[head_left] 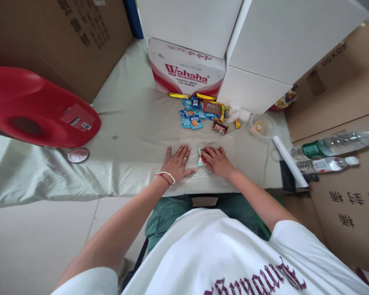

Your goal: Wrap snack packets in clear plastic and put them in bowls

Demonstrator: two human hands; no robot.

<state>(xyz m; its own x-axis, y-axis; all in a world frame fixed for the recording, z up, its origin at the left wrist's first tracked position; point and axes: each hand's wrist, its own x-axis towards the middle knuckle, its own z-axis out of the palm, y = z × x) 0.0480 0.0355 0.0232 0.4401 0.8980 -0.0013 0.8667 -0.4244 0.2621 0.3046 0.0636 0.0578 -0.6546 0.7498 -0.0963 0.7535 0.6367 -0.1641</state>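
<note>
My left hand (pixel 178 162) lies flat on a clear plastic bag (pixel 203 174) on the cloth-covered table, fingers spread, holding nothing. My right hand (pixel 217 160) rests beside it, fingers curled onto a small teal and orange snack packet (pixel 201 156) that sits at the bag. A pile of small snack packets (pixel 203 111), blue, yellow and red, lies farther back on the pale green cloth (pixel 135 123).
A Wahaha carton (pixel 186 69) and white boxes (pixel 264 45) stand behind the pile. A red plastic stool (pixel 33 108) lies at left, with a small round lid (pixel 78 155) near it. At right are a clear cup (pixel 262 125), a white roll (pixel 289 160), two water bottles (pixel 329 153) and cardboard boxes (pixel 347 196).
</note>
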